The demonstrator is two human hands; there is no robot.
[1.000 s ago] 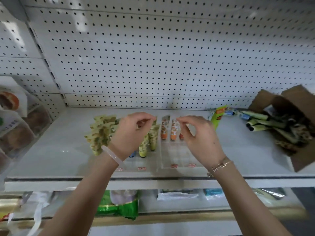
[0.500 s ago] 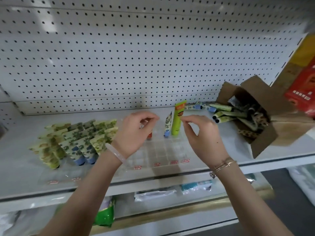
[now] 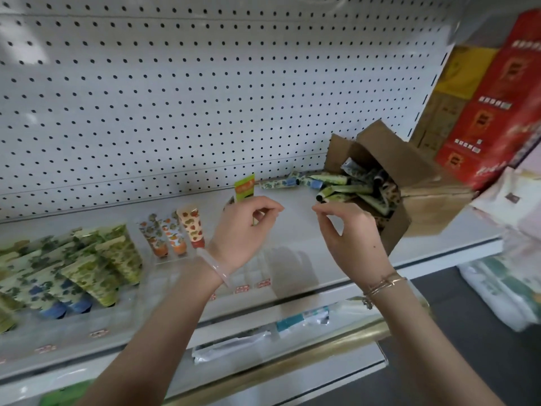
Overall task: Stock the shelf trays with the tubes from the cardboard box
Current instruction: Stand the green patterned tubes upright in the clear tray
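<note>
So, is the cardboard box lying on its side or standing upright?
The cardboard box lies on its side: its open mouth faces sideways, and tubes spill onto the shelf.

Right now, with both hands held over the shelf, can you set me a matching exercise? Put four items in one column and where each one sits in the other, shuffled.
Items:
1. cardboard box
2. fruit-print tubes
3. leaf-print tubes
4. red cartons

Places:
A. standing cap down, just left of the left hand
B. upper right, beyond the shelf's end
C. right end of the shelf, with loose tubes spilling from its opening
D. far left, leaning in rows

Pairs: 1-C, 2-A, 3-D, 4-B
</note>
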